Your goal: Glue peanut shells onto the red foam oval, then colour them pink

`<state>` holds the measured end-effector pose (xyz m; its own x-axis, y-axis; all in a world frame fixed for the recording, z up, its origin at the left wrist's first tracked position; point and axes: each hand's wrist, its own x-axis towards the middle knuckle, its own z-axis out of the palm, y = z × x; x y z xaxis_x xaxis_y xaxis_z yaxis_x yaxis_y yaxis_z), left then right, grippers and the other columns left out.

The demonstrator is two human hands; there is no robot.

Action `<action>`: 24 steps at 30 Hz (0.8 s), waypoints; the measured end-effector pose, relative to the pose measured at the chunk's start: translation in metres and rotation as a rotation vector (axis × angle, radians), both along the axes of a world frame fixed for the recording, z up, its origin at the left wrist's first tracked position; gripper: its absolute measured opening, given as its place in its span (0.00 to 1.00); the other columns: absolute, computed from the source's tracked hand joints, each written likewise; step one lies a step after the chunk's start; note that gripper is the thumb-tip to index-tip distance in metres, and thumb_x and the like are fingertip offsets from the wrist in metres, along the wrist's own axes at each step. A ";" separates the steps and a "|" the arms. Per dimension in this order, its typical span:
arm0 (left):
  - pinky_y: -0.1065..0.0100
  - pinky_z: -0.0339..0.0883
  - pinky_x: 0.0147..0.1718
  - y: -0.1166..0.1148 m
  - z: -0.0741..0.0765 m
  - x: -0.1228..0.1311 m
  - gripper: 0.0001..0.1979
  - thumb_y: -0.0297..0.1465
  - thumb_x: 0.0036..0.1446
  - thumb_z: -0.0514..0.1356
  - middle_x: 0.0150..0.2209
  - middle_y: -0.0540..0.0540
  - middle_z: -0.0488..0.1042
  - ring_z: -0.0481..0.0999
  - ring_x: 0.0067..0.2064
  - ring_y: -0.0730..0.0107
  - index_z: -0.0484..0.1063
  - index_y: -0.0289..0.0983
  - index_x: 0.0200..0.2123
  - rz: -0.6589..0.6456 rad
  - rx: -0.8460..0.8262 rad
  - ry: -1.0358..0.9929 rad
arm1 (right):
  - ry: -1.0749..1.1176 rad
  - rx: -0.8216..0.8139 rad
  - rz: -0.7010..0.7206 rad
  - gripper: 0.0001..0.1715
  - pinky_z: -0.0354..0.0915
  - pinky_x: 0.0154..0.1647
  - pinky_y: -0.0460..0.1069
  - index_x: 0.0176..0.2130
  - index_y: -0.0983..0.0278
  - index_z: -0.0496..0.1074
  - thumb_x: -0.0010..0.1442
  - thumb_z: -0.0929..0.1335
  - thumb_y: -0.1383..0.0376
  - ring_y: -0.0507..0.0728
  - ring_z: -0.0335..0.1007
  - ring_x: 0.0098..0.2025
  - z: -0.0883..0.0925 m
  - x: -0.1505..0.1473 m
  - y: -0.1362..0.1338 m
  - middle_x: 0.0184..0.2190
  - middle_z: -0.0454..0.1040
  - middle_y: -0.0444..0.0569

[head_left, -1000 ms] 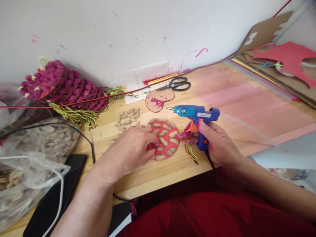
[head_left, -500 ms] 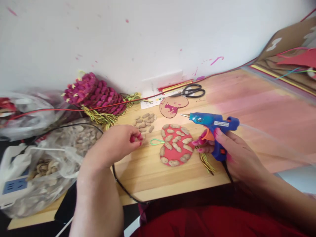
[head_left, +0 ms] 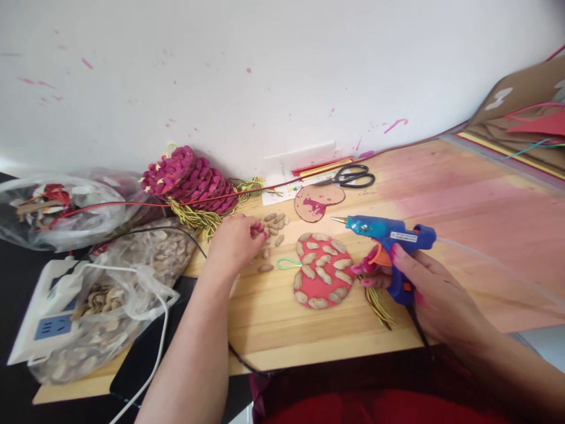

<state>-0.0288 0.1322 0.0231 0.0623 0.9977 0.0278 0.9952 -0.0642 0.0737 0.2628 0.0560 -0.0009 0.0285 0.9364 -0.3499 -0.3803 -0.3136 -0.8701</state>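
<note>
"State of the hands?"
"Right hand [head_left: 435, 288] grips the glue gun [head_left: 375, 228], nozzle [head_left: 339, 219] held above the bench [head_left: 269, 324], presumably to spare the surface. Left hand [head_left: 236, 240] is beside the loose peanuts [head_left: 278, 224], fingers drawn narrow; whether they pinch one, I cannot tell."
"The red heart [head_left: 313, 287]?"
"Flat between the hands, bearing more peanuts [head_left: 324, 275]; likely placed within reach of both."

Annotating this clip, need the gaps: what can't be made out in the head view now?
Head view:
Left hand: its curled fingers hide whether it holds anything.
Loose peanuts: full count unclear; that hand covers part of the area.
Label on the glue gun: print too small.
Red sheet: cut off by right edge.
</note>
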 end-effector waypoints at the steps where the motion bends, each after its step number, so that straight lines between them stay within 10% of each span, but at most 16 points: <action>1: 0.61 0.63 0.37 0.000 0.000 0.001 0.10 0.36 0.54 0.58 0.36 0.42 0.80 0.77 0.39 0.55 0.78 0.39 0.33 0.015 -0.008 0.000 | 0.001 0.007 0.009 0.21 0.79 0.36 0.52 0.34 0.59 0.79 0.46 0.79 0.49 0.63 0.83 0.37 -0.001 0.000 0.000 0.34 0.84 0.50; 8: 0.61 0.61 0.31 -0.003 0.008 -0.002 0.18 0.44 0.58 0.54 0.27 0.42 0.78 0.77 0.34 0.53 0.76 0.41 0.26 0.229 -0.040 0.039 | -0.003 0.040 0.013 0.20 0.80 0.34 0.51 0.32 0.58 0.79 0.46 0.79 0.49 0.61 0.83 0.34 -0.004 0.002 0.000 0.33 0.84 0.48; 16: 0.65 0.68 0.45 -0.005 0.008 -0.021 0.14 0.31 0.51 0.59 0.40 0.47 0.80 0.78 0.42 0.63 0.81 0.42 0.40 -0.186 -0.089 -0.306 | 0.007 0.033 0.011 0.20 0.80 0.35 0.52 0.33 0.58 0.80 0.45 0.80 0.49 0.63 0.83 0.36 -0.004 0.001 0.001 0.33 0.84 0.49; 24: 0.62 0.69 0.45 -0.003 0.007 -0.018 0.17 0.25 0.52 0.55 0.40 0.44 0.82 0.79 0.42 0.60 0.81 0.38 0.40 -0.131 -0.093 -0.194 | -0.009 0.024 0.018 0.19 0.79 0.36 0.52 0.33 0.59 0.80 0.48 0.79 0.49 0.64 0.83 0.38 0.000 0.002 -0.001 0.34 0.84 0.50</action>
<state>-0.0466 0.1296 0.0305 0.1937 0.9803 -0.0398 0.9455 -0.1757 0.2742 0.2644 0.0547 -0.0005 0.0141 0.9448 -0.3274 -0.3672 -0.2997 -0.8805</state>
